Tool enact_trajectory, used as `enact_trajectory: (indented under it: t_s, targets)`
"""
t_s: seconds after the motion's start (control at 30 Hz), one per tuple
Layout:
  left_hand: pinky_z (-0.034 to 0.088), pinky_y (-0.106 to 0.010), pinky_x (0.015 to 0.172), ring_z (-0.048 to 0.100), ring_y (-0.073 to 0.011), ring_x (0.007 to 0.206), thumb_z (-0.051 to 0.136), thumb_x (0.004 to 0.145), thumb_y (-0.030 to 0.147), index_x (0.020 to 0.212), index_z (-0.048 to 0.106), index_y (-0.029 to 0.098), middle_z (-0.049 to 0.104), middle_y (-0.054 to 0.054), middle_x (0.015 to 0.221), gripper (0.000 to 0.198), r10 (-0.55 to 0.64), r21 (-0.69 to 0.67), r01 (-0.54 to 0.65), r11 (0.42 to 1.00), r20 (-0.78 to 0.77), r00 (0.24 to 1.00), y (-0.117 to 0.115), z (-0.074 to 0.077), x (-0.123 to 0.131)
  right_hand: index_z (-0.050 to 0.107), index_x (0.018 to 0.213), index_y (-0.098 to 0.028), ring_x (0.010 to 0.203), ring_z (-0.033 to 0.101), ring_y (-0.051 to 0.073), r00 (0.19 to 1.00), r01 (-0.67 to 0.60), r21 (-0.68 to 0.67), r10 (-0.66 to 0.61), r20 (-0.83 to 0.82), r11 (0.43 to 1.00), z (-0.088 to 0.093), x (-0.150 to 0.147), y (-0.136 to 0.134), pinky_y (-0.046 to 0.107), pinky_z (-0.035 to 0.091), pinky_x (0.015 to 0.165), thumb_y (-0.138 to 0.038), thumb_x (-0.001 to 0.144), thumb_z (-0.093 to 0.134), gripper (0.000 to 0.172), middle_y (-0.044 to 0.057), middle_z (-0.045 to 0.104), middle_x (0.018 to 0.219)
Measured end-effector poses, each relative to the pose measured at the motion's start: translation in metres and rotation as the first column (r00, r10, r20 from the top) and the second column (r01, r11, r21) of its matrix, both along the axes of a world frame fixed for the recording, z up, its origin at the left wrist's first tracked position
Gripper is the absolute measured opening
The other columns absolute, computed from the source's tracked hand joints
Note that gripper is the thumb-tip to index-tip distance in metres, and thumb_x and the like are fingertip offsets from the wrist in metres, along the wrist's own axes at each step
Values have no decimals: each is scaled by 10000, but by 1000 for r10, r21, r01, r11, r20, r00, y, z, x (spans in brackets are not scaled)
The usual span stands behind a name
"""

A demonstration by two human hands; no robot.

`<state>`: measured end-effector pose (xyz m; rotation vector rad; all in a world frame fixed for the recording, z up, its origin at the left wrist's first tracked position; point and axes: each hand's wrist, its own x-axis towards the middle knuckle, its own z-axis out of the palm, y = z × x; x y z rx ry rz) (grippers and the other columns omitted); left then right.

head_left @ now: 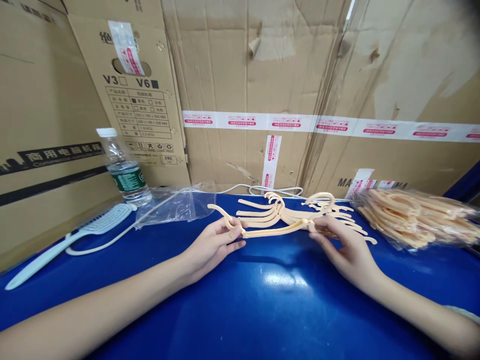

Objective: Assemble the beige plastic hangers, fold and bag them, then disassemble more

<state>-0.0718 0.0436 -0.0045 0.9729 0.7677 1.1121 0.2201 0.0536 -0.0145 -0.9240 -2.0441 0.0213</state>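
Observation:
A peach plastic folding hanger (pixel 275 232) is held up above the blue table between my two hands. My left hand (pixel 219 240) pinches its left end, where a curved arm sticks up and to the left. On the other side, my right hand (pixel 343 245) grips it near the middle joint, with the hook (pixel 323 196) rising above the fingers. The part of the hanger behind my right hand is hidden. Just beyond lie several similar peach hangers (pixel 258 218), side by side with their hooks bunched together.
At the right rests a clear plastic bag of hangers (pixel 416 217). A water bottle (pixel 127 175), a crumpled plastic bag (pixel 176 205), a white cable (pixel 112 242) and a pale blue hairbrush (pixel 101 222) are on the left. Cardboard boxes (pixel 240 75) wall the blue table (pixel 262 315) at the back.

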Motion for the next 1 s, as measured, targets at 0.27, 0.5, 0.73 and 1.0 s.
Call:
enact_trajectory:
  t_s: [0.27,0.5,0.73,1.0]
  targets:
    - [454,-318,793,646,-174,802,830,699,240,766,616,156,684,-67,958,239,-146,-43,148,988,45,988,4,-2,-5,560,977,-234,734,651,200,999,45,175,-48,14,984,-2,0,-4,306,518,673,-192,912,543,79,43,663,839]
    - [453,-324,832,668,-191,823,801,704,210,744,620,146,688,-69,961,196,-159,-44,161,986,60,986,4,-2,-5,561,972,-227,762,651,206,998,51,224,-60,32,973,0,-1,-4,317,520,692,-159,908,549,94,52,665,844]
    - [441,-319,798,648,-171,767,788,706,209,731,604,147,682,-68,936,196,-147,-39,148,988,39,988,2,1,-4,593,949,-239,823,678,230,998,54,234,-63,28,971,-2,0,-3,343,530,724,-171,910,559,86,57,698,888]
    - [444,-315,765,623,-145,700,828,672,218,713,611,144,695,-55,860,233,-95,-25,95,995,18,995,4,-3,-3,598,1047,-259,877,677,221,998,-20,258,3,65,966,-1,-2,-10,342,535,760,-83,900,539,237,48,693,934]
